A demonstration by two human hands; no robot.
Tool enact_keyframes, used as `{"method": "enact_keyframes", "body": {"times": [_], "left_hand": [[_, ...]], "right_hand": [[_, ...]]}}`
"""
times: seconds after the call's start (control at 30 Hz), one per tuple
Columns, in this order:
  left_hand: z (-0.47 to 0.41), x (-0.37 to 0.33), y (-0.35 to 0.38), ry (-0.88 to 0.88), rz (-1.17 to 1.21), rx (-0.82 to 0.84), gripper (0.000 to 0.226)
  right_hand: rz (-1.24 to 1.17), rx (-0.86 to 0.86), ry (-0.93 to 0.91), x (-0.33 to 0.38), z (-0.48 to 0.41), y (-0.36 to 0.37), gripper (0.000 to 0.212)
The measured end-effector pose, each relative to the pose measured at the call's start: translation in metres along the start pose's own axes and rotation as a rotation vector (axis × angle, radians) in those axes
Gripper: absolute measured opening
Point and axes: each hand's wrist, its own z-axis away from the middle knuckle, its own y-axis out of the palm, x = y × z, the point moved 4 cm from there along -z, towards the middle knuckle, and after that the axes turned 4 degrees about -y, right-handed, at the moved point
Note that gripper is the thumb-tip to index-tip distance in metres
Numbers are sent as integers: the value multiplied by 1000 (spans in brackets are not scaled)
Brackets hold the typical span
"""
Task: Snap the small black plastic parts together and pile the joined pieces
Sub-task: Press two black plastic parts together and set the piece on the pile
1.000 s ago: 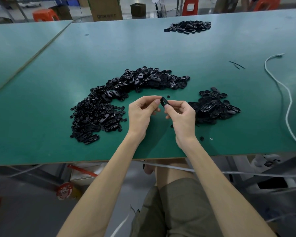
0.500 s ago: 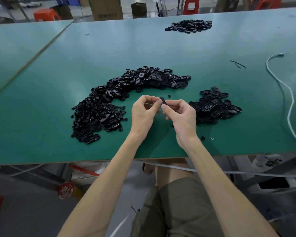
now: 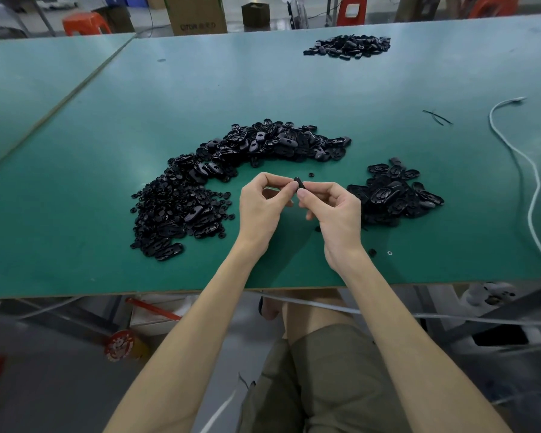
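Head view: black part (image 3: 299, 183) sits pinched between left hand (image 3: 261, 210) and right hand (image 3: 334, 214) grips.

There was just one camera here, a wide-angle worn on the person's head, so it looked forward and down over the green bench (image 3: 107, 214) from its near edge. The left grip (image 3: 260, 207) and right grip (image 3: 338, 214) sat close in around mid-frame, the lap (image 3: 325, 385) showed at the bottom, and the top reached the cardboard box (image 3: 196, 14) past the far edge.
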Motion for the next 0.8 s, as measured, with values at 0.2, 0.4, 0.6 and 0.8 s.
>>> {"method": "enact_keyframes", "body": {"times": [0.2, 0.4, 0.6, 0.8], "left_hand": [[1, 0, 0, -15, 90, 74, 7], [1, 0, -3, -12, 67, 60, 28], [1, -3, 1, -24, 92, 120, 24], [3, -6, 1, -62, 182, 120, 24]], "right_hand": [[-15, -12, 7, 0, 0, 0, 11], [-29, 14, 20, 0, 0, 0, 14], [-1, 1, -5, 1, 0, 0, 16], [-10, -17, -40, 1, 0, 0, 13]]}}
